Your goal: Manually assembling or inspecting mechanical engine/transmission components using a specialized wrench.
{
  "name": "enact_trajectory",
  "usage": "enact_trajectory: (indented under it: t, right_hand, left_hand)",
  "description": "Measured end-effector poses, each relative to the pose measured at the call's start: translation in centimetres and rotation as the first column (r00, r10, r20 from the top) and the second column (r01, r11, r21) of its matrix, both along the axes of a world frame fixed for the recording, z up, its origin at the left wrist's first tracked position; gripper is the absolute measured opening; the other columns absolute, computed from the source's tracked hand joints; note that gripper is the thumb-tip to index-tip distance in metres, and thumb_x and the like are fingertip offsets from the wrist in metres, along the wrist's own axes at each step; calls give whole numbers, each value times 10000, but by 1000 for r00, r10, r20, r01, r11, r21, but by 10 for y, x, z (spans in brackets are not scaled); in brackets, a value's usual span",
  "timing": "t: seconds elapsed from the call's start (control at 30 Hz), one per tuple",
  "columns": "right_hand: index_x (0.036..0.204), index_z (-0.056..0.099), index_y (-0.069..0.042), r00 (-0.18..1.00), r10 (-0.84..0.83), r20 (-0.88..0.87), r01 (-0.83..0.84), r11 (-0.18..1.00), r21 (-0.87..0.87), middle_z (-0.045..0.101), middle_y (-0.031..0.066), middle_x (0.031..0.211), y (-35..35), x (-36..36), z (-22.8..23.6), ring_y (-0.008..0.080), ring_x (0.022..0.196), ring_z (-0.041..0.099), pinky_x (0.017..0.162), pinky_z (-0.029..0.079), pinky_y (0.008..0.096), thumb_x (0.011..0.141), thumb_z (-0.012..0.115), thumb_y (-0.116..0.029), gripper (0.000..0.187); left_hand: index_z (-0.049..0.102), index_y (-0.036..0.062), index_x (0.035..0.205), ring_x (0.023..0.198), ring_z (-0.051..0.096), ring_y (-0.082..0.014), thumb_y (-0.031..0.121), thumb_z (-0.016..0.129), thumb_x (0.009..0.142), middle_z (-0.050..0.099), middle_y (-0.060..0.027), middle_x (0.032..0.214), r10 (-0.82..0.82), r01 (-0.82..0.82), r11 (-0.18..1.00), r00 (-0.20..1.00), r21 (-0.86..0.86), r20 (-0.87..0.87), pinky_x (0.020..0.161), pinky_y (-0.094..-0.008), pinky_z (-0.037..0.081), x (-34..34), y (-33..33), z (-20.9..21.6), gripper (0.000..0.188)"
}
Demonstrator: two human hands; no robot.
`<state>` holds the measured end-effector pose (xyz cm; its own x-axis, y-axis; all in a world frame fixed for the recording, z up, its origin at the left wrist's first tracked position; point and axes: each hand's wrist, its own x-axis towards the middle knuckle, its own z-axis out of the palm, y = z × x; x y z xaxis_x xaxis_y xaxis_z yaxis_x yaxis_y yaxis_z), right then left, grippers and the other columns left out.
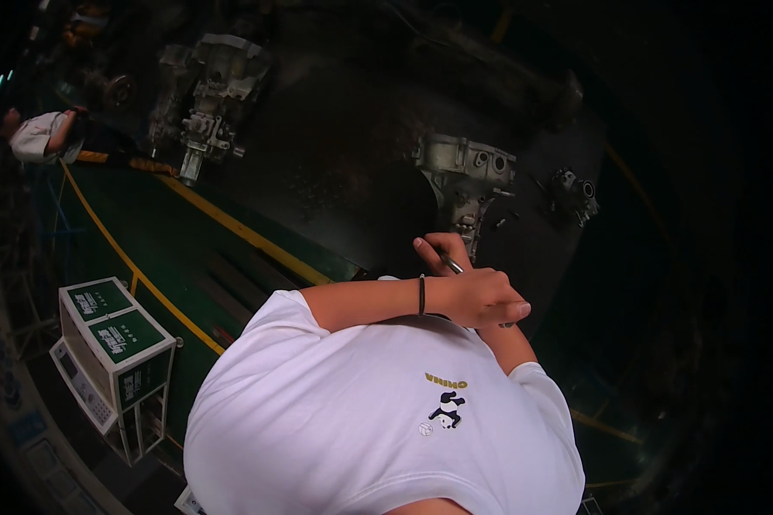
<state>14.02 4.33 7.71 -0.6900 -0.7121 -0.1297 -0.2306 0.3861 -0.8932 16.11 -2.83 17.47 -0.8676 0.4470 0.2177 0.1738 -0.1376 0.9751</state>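
My forearms cross in front of my white shirt. My left hand, with a dark band at its wrist, is closed around a slim dark metal rod. A small end of what looks like the same rod shows below that fist. Just beyond it, my right hand has its fingers curled at the rod's upper end; the left hand partly hides it. Directly past my hands, a grey cast-metal housing with round openings rests on the dark surface. Its lower part reaches close to my right hand.
A smaller metal assembly lies to the right of the housing. Another large casting is at the far left. A person in a light top is beyond it. A white-framed cart with green panels stands left on the green, yellow-lined floor.
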Motion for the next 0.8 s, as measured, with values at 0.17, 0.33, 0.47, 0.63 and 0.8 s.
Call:
enact_trajectory:
  t: [0.17,0.33,0.47,0.63,0.8]
  right_hand:
    - [585,446,-24,962,-186,198,198,979,-44,334,-41,527,9,-42,-5,70,523,307,472,239,305,942,640,-237,458]
    - [585,393,-96,768,-583,265,638,729,-248,339,-78,548,44,-45,-37,43,526,315,468,220,276,955,635,-225,461]
    - [600,437,-81,718,-574,392,681,695,-231,429,-71,572,69,-36,-14,34,539,369,487,255,240,957,644,-229,439]
    - [646,508,-12,949,-293,112,310,934,-178,443,-38,550,99,-12,2,55,532,358,484,270,279,932,608,-88,312]
    - [666,543,17,967,168,193,-140,978,-152,460,62,552,78,18,13,152,529,399,516,331,315,917,609,-35,265]
  left_hand:
    - [529,15,676,534,527,-246,240,308,1035,549,-100,596,159,-141,957,986,254,-50,586,-343,462,11,9,-7,479]
    - [566,4,692,527,508,-148,251,351,1038,544,-71,582,176,-189,928,982,320,70,543,-288,425,9,4,-10,476]
    - [581,8,710,499,447,-103,309,392,1028,522,-45,574,229,-268,903,962,337,150,483,-252,354,3,0,-15,477]
    - [569,7,703,494,338,-72,407,361,1008,454,-14,559,194,-404,805,872,435,450,476,-239,256,-11,-10,-23,544]
    - [550,-13,673,483,307,-73,454,334,987,407,-6,533,50,-273,871,877,409,478,464,-241,230,-19,-14,-20,603]
